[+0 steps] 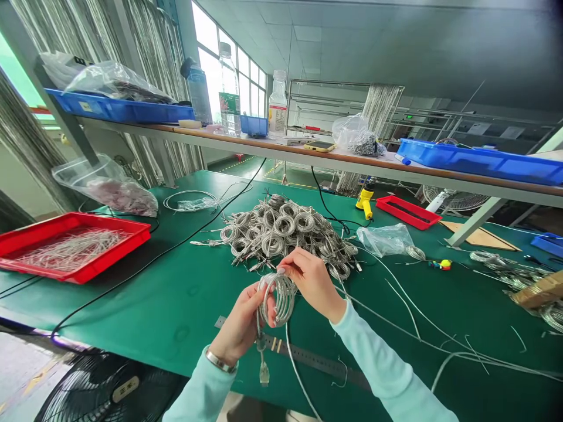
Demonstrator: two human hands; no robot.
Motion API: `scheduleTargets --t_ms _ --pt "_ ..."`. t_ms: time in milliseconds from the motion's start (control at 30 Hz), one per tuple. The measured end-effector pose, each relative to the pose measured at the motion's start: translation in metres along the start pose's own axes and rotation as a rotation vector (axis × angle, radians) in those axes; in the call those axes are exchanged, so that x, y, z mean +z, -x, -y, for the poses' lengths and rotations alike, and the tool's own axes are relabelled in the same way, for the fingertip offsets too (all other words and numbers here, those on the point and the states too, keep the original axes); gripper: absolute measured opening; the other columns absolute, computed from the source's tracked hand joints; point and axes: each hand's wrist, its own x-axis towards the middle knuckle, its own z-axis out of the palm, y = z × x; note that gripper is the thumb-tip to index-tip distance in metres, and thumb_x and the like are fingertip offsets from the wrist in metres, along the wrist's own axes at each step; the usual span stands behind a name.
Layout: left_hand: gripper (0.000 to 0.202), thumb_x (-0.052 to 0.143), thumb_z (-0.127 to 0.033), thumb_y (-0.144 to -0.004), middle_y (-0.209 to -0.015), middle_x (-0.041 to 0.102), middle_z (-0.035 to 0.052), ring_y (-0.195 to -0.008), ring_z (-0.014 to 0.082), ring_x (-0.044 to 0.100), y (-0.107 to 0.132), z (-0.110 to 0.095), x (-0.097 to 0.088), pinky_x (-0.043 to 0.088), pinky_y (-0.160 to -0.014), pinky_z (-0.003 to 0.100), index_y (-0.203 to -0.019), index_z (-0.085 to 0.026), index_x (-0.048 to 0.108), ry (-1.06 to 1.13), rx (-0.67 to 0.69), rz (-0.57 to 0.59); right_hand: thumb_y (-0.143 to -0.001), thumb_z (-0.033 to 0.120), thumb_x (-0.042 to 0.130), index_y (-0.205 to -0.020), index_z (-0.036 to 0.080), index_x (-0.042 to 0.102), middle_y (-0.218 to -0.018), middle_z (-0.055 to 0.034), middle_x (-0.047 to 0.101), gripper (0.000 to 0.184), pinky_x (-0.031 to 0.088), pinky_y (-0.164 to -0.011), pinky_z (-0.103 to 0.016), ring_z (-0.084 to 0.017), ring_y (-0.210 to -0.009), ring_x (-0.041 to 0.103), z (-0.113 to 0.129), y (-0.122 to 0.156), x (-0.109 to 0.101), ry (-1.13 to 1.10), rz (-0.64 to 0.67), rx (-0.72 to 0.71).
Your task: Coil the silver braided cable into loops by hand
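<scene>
In my left hand [244, 313] is a coil of clear-jacketed silvery cable [285, 302], its fingers wrapped around the loops. My right hand [310, 278] pinches the cable at the top of the same coil, thumb and fingertips together. A plug-like connector [264, 373] dangles below the coil on a short end. Another length of cable runs down from the loops toward the table's front edge. Just behind my hands rises a large pile of similar coiled cables [281, 225]. A metal ruler [303, 353] lies on the green table under the coil.
At left stands a red tray [141, 231] with thin pale strands. A black cord [176, 249] crosses the table. Behind the pile are a yellow hot-glue-gun-like tool [365, 202] and a red tray [391, 212]. Loose cables [409, 305] stretch right. A shelf [264, 145] spans above; a fan [109, 387] stands below left.
</scene>
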Motion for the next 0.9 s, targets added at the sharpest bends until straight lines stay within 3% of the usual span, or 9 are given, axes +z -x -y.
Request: scheduleTargets --t_ms 267,467,700,800,900 --pt "0.036 0.076 -0.047 -0.075 -0.045 0.051 -0.0061 -0.033 0.0025 0.033 0.003 0.002 0.001 0.042 -0.043 0.017 -0.08 -0.014 0.06 0.044 -0.038 0.045 -0.098 0.032 0.049 -0.079 0.019 0.061 -0.079 -0.0041 0.063 0.026 0.05 -0.069 -0.028 -0.016 -0.074 0.061 -0.001 0.003 0.002 -0.026 -0.005 -0.005" --pt "0.038 0.074 -0.049 -0.076 -0.044 0.047 -0.006 -0.035 0.0033 0.034 0.001 0.002 0.001 0.039 -0.044 0.017 -0.076 -0.014 0.059 -0.026 -0.015 0.068 -0.101 0.038 0.039 -0.081 0.019 0.057 -0.083 -0.0062 0.061 0.033 0.05 -0.073 -0.031 -0.018 -0.079 0.059 0.001 0.005 0.002 -0.037 -0.046 0.015" --pt "0.036 0.072 -0.048 -0.08 -0.044 0.029 -0.0119 -0.034 0.0007 0.017 0.005 0.006 -0.002 0.035 -0.041 0.015 -0.08 -0.013 0.06 0.101 0.0 0.125 -0.098 0.046 0.043 -0.08 0.02 0.058 -0.081 -0.0054 0.064 0.035 0.05 -0.072 -0.03 -0.018 -0.077 0.063 -0.009 0.01 0.008 -0.081 0.013 0.096" --pt "0.028 0.072 -0.035 -0.082 -0.046 0.027 -0.0133 -0.033 0.0002 0.018 0.003 0.0 -0.009 0.036 -0.041 0.014 -0.077 -0.014 0.055 0.245 0.055 0.051 -0.096 0.046 0.049 -0.093 0.02 0.059 -0.077 -0.002 0.066 0.028 0.051 -0.062 -0.025 -0.015 -0.067 0.065 -0.016 0.023 0.009 -0.107 0.058 0.178" --pt "0.015 0.062 -0.021 -0.09 -0.05 0.035 -0.0126 -0.033 -0.0002 0.028 -0.001 -0.016 -0.024 0.04 -0.044 0.013 -0.082 -0.013 0.053 0.436 0.151 -0.104 -0.094 0.046 0.052 -0.099 0.018 0.055 -0.073 -0.0014 0.066 0.028 0.05 -0.053 -0.024 -0.015 -0.059 0.064 -0.026 0.046 0.003 -0.1 0.039 0.256"
